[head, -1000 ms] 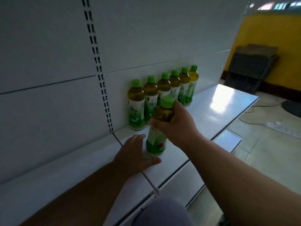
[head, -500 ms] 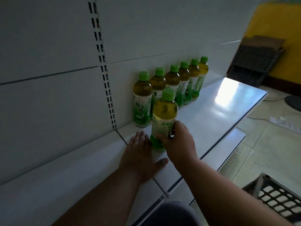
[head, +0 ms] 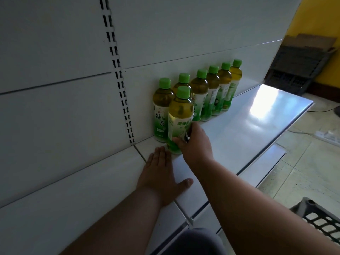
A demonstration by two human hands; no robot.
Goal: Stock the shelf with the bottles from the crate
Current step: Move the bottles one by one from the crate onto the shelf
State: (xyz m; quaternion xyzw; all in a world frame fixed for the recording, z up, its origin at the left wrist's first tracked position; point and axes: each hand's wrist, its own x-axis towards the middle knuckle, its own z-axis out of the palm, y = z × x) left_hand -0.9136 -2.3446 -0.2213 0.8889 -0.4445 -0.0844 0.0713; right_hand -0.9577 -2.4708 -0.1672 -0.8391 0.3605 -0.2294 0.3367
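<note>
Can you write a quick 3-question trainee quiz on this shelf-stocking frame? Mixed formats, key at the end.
1. True or false: the right hand grips the front bottle by its cap.
2. How many bottles stand in the back row against the shelf's rear panel?
3. Multiple choice: the left hand is
A. holding a second bottle
B. lying flat on the shelf, fingers straight
C. reaching into the crate

Key
1. False: it grips the lower body; the cap is free.
2. Six.
3. B.
</note>
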